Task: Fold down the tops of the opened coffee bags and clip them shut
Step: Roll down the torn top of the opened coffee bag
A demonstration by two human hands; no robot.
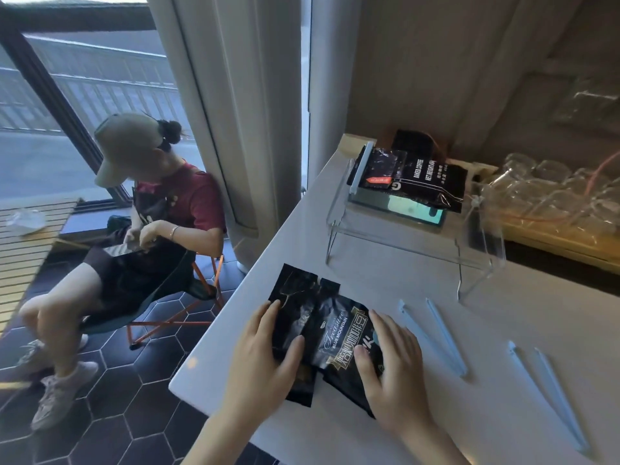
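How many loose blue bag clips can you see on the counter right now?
2. One blue clip lies open just right of the coffee bag under both hands; the other blue clip lies farther right, near the counter's front edge. More may sit out of frame.

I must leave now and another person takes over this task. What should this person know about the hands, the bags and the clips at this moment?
Left hand: flat on the near coffee bag, fingers spread, gripping nothing.
Right hand: flat on the same bag's right side.
That bag lies on the white table; its top is not clipped.
Two blue clips lie open to the right: one near, one farther right.
Another bag rests on the clear stand, with a clip along its left edge.
Left: fold and clip the near bag.
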